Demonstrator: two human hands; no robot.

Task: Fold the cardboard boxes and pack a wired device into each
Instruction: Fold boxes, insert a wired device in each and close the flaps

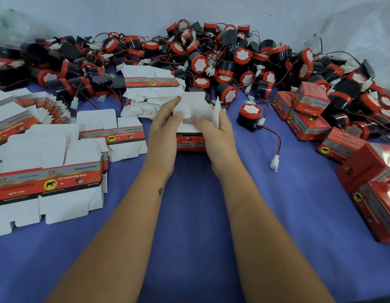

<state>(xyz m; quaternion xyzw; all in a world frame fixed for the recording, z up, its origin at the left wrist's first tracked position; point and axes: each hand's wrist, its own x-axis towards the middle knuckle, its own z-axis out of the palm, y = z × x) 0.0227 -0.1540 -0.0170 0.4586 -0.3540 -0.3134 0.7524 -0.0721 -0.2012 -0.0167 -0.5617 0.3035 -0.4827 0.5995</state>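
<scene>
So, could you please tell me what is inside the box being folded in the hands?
The box is hidden by its white flaps and both hands, left hand and right hand, holding them; its inside cannot be seen.

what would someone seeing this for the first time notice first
Most striking is the big heap of red-and-black wired devices running along the back of the blue cloth. At centre, the left hand and right hand hold a half-folded box, its white flaps up. Flat box blanks lie stacked at the left, finished red boxes are piled at the right, and one lone device sits just right of the hands.
</scene>
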